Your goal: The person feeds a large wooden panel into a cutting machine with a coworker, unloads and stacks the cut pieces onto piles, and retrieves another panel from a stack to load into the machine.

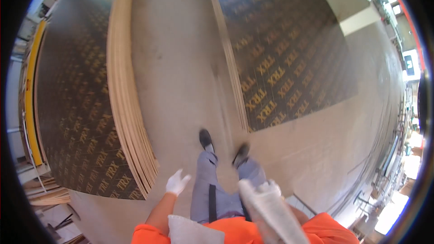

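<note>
My left hand (pixel 177 182), in a white glove, hangs with fingers apart and nothing in it, near the lower corner of a stack of dark printed panels (pixel 81 108) with layered pale edges. My right hand (pixel 272 188), gloved in white, is partly hidden by a long, whitish, blurred object (pixel 266 210) in front of my body; its fingers look closed around this object. My legs in grey trousers (pixel 205 185) and dark shoes (pixel 205 139) are below, on the floor between two panel stacks.
A second stack of dark panels (pixel 289 72) lies at right. A bare concrete floor strip (pixel 174 63) runs ahead between the stacks. A long yellow bar (pixel 35 90) borders the left stack. Metal racks or equipment (pixel 361 203) line the far right, and pale boards (pixel 45 192) lie at lower left.
</note>
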Demonstrator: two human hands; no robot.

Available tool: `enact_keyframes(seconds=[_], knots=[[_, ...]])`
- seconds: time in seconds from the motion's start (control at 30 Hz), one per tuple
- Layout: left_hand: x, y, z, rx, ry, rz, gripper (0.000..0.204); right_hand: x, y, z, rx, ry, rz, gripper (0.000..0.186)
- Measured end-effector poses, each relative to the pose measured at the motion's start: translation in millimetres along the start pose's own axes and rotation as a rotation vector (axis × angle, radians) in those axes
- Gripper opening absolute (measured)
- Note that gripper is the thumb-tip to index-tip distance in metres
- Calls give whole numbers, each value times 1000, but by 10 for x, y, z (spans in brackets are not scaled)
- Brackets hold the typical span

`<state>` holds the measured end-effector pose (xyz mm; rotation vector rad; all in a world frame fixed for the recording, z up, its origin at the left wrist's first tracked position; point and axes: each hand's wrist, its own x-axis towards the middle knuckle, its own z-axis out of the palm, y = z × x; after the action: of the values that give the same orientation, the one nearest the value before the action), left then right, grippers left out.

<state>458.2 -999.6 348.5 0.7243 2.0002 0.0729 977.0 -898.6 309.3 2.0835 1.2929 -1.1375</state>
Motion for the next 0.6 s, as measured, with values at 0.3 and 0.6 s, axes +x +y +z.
enact_keyframes(seconds=[0.3,0.6], knots=[[-2597,-4606,1598,-492,63,-358,76,-1388,-1959,403,-62,153,-828,65],[-3695,-5733,1797,-248,-156,-146,60,-1657,-314,2179,-888,408,-1021,25]])
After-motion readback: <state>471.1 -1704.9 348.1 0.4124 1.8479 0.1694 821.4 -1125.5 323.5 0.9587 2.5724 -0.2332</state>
